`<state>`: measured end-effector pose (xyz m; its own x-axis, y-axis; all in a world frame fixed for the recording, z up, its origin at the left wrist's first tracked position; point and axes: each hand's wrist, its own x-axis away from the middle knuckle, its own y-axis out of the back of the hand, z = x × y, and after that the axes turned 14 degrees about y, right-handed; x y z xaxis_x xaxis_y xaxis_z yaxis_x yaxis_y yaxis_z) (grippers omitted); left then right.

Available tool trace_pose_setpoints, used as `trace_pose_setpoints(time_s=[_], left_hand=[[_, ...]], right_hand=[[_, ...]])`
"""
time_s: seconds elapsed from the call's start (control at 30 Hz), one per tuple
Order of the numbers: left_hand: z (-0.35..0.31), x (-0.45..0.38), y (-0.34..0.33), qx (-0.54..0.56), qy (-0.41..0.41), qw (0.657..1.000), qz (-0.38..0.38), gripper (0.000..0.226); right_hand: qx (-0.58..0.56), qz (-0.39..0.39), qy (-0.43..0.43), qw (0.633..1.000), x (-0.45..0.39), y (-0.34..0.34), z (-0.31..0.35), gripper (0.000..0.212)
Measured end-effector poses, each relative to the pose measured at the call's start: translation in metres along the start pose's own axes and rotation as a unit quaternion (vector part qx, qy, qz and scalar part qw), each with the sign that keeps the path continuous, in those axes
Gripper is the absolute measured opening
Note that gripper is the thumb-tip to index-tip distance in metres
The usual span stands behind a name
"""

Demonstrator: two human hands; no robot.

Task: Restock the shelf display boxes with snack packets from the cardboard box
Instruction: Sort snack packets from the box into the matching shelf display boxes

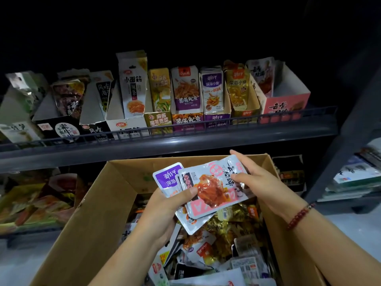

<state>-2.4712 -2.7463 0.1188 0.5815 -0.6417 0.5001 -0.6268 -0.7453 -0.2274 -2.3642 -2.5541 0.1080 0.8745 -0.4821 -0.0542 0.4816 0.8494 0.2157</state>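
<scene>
Fingers (245,164) of the right hand (254,179) are curled around the top pink packet (214,186), while a fanned stack of packets (185,203) is gripped by the left hand (162,211). Both are held above the cardboard box (99,203), with the pink display box (285,105) at 1 o'clock on the shelf (165,145).

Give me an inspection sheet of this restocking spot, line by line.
Surface: dark shelf with a wire front rail.
Job's things: display boxes in a row on the shelf; open cardboard box below, full of loose packets; pink-and-silver packet fanned over a purple packet.
Clutter: nothing seen.
Grips: left hand and right hand both hold the pink-and-silver packet.
Cables: nothing seen.
Surroundings: dim; more stocked shelves at both sides.
</scene>
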Motion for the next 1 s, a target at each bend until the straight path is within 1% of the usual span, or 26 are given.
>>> trace_pose_setpoints(time_s=[0.1, 0.2, 0.27, 0.33, 0.43, 0.5, 0.6, 0.7, 0.73, 0.77, 0.83, 0.87, 0.9, 0.93, 0.97, 1.0], left_hand=[[0.000, 0.001, -0.001, -0.002, 0.004, 1.000, -0.002, 0.048], [0.000, 0.002, -0.002, 0.002, 0.007, 1.000, -0.002, 0.044], [-0.001, 0.001, -0.002, 0.015, 0.009, 1.000, -0.007, 0.035], [-0.002, 0.002, -0.003, 0.037, 0.015, 0.999, -0.014, 0.029], [-0.007, 0.006, -0.003, 0.057, 0.002, 0.998, -0.015, 0.029], [-0.011, 0.009, -0.003, 0.063, -0.006, 0.998, -0.008, 0.027], [-0.016, 0.016, -0.005, 0.065, -0.012, 0.998, 0.007, 0.024], [-0.017, 0.017, -0.005, 0.076, -0.017, 0.997, -0.013, 0.022], [-0.018, 0.018, -0.005, 0.083, -0.019, 0.996, -0.020, 0.022], [-0.021, 0.018, -0.006, 0.094, -0.021, 0.995, -0.025, 0.022], [-0.027, 0.016, -0.005, 0.123, -0.030, 0.991, -0.034, 0.023], [-0.031, 0.015, -0.005, 0.138, -0.036, 0.989, -0.037, 0.023], [-0.036, 0.014, -0.004, 0.149, -0.040, 0.987, -0.039, 0.022], [-0.040, 0.013, -0.002, 0.156, -0.042, 0.986, -0.041, 0.023], [-0.044, 0.011, -0.001, 0.159, -0.045, 0.985, -0.041, 0.023], [-0.048, 0.010, 0.001, 0.159, -0.049, 0.985, -0.042, 0.024]], right_hand=[[0.015, 0.010, 0.001, 1.000, -0.003, -0.002, 0.004, 0.065], [0.019, 0.000, 0.008, 1.000, -0.003, -0.003, 0.010, 0.060], [0.022, 0.001, 0.024, 0.999, -0.003, -0.003, 0.011, 0.053], [0.028, 0.009, 0.045, 0.999, -0.005, -0.005, 0.011, 0.055], [0.022, -0.012, 0.063, 0.998, -0.005, -0.010, 0.016, 0.060], [0.040, -0.021, 0.077, 0.996, -0.003, -0.012, 0.022, 0.061], [0.073, -0.037, 0.095, 0.992, 0.000, -0.013, 0.029, 0.058], [0.082, -0.074, 0.103, 0.989, 0.002, -0.017, 0.042, 0.057], [0.057, -0.092, 0.092, 0.990, 0.002, -0.020, 0.046, 0.059], [0.004, -0.111, 0.071, 0.991, 0.001, -0.022, 0.050, 0.060], [-0.134, -0.135, 0.030, 0.981, -0.003, -0.026, 0.058, 0.059], [-0.193, -0.135, 0.015, 0.972, -0.004, -0.029, 0.062, 0.056], [-0.239, -0.128, 0.005, 0.962, -0.007, -0.033, 0.065, 0.047], [-0.271, -0.120, 0.000, 0.955, -0.008, -0.037, 0.068, 0.037], [-0.293, -0.116, -0.005, 0.949, -0.012, -0.041, 0.069, 0.031], [-0.302, -0.113, -0.006, 0.947, -0.016, -0.046, 0.071, 0.030]])
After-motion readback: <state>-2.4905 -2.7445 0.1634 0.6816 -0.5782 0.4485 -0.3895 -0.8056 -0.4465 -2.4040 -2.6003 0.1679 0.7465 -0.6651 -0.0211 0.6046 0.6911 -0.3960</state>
